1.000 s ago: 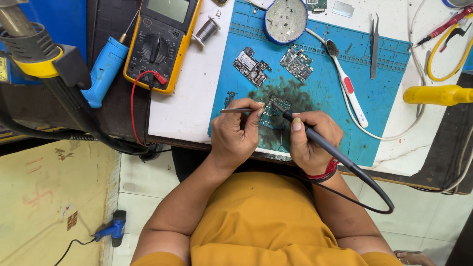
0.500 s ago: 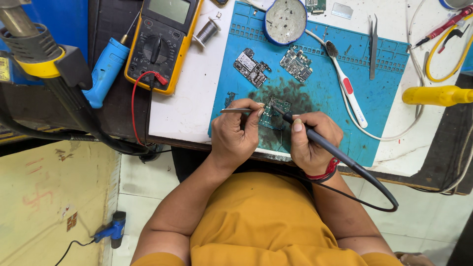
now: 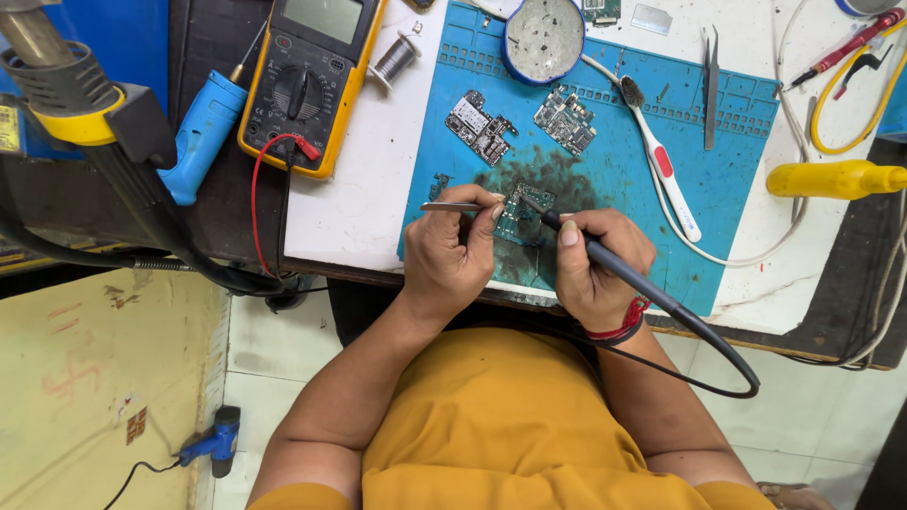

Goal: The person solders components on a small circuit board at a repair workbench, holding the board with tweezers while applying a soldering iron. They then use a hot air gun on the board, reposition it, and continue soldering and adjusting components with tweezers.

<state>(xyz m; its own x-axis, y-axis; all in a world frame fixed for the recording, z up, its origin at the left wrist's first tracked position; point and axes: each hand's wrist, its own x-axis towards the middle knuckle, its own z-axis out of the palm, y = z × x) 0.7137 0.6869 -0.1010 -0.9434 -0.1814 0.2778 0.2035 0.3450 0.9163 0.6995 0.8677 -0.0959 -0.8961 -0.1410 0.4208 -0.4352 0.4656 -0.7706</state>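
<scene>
My left hand [image 3: 452, 253] pinches a pair of metal tweezers [image 3: 452, 206], whose tips reach toward a small green circuit board [image 3: 522, 210] on the blue work mat [image 3: 605, 170]. My right hand [image 3: 595, 264] grips a black soldering iron [image 3: 605, 257] like a pen, its tip resting on the same board. The iron's black cable [image 3: 718, 349] loops off the table edge to the right. A red band sits on my right wrist. Both hands rest at the mat's near edge, over a dark stained patch.
Two more circuit boards [image 3: 480, 126] [image 3: 564, 120] lie farther back on the mat. A round tin [image 3: 545, 38], a toothbrush [image 3: 661, 161], spare tweezers [image 3: 710, 85], a yellow multimeter [image 3: 307, 80], a solder spool [image 3: 392, 59], a yellow-handled screwdriver [image 3: 831, 178] and a hot-air gun [image 3: 104, 142] surround it.
</scene>
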